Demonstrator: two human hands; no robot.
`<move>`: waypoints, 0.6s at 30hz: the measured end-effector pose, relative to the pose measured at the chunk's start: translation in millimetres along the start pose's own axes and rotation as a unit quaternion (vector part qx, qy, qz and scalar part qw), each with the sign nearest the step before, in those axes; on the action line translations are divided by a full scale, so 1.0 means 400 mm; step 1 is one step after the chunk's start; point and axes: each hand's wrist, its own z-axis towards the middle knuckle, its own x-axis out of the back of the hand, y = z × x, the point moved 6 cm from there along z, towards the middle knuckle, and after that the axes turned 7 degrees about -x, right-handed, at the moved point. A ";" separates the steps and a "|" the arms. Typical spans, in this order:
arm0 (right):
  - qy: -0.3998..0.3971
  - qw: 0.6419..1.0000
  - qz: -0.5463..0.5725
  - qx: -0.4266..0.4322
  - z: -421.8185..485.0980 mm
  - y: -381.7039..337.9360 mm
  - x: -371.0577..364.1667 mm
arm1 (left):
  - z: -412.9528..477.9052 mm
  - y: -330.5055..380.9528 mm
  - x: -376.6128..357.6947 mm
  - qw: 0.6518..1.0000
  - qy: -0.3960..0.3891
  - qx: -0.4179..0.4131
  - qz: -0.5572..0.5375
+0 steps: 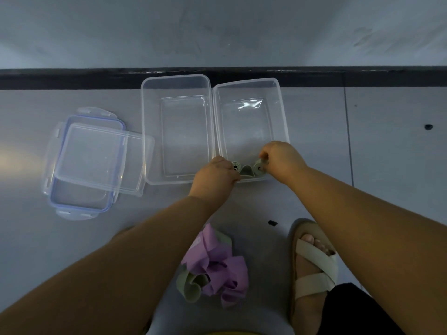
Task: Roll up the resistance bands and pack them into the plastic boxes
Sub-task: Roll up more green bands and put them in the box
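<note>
Two clear plastic boxes stand side by side on the floor, the left box [150, 131] empty. Inside the near end of the right box [283, 112] lies a pale green resistance band [246, 170], rolled at both ends. My left hand [214, 176] grips its left roll and my right hand [280, 157] pinches its right roll, both reaching over the box's near rim. A loose heap of purple bands [219, 262] with one pale green band [191, 285] lies on the floor near my feet.
Two clear lids [96, 155], one with a blue seal, lie stacked to the left of the boxes. A dark skirting strip [72, 78] runs along the wall behind. My sandalled foot [312, 262] rests at the lower right. Small dark specks dot the floor.
</note>
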 end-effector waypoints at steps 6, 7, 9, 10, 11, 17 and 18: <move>0.002 0.999 -0.045 -0.008 -0.005 -0.009 0.004 | -0.005 -0.004 -0.006 1.000 -0.011 0.012 -0.010; -0.005 0.999 -0.052 -0.014 -0.004 -0.010 0.004 | -0.004 -0.004 -0.005 1.000 -0.010 0.013 -0.009; -0.022 0.998 -0.061 -0.024 0.000 -0.012 0.004 | -0.003 -0.002 -0.004 1.000 -0.010 0.007 -0.006; -0.032 0.997 -0.061 -0.029 0.000 -0.012 0.003 | -0.004 0.000 -0.002 1.000 -0.009 0.003 -0.005; -0.040 0.997 -0.057 -0.036 0.000 -0.012 0.003 | -0.007 0.002 0.000 1.000 -0.004 -0.001 -0.006; -0.025 0.998 -0.054 -0.022 -0.017 -0.022 0.008 | -0.072 -0.005 0.056 0.997 0.064 0.050 -0.004; -0.023 0.998 -0.053 -0.017 -0.021 -0.023 0.008 | -0.089 -0.006 0.065 0.996 0.070 0.062 0.003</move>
